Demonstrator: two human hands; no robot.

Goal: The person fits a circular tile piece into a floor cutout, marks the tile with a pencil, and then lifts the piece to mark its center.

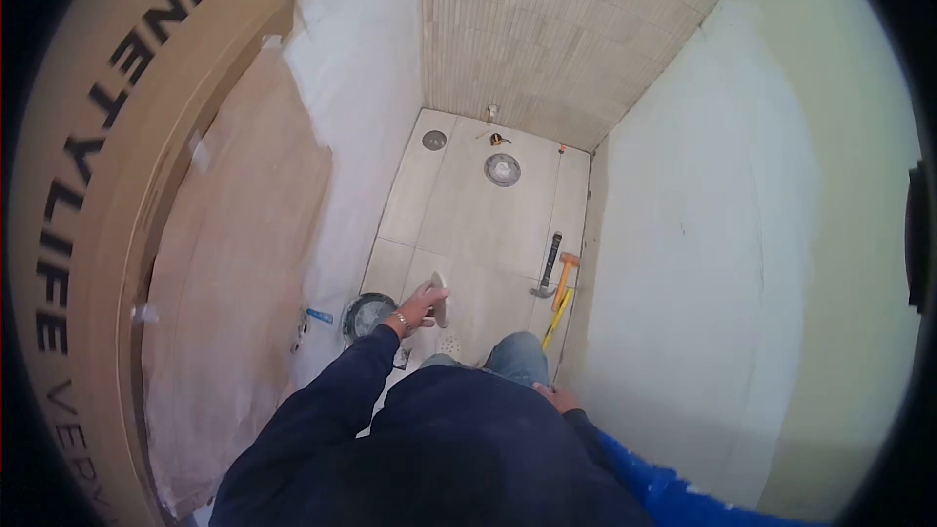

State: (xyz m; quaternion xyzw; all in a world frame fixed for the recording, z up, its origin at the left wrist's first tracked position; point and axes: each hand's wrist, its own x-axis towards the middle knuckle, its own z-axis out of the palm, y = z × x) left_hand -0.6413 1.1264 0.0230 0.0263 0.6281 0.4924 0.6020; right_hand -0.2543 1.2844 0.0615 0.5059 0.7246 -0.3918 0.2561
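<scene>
My left hand [418,309] is closed on a pale, thin disc-like piece [440,299], held on edge above the tiled floor [468,224]. Just left of that hand stands a black bucket [370,316] with greyish stuff in it. A small light patch with dots [449,344] shows on the floor below the held piece. My right hand [556,397] is by my right knee, its fingers partly hidden, and I cannot make out whether it holds anything.
A black-handled hammer [550,263], an orange hammer [565,278] and a yellow tool [557,320] lie along the right wall. Farther off are a round grey container [503,170], a tape measure [498,140] and a drain hole [434,141]. A large cardboard box [88,185] stands left.
</scene>
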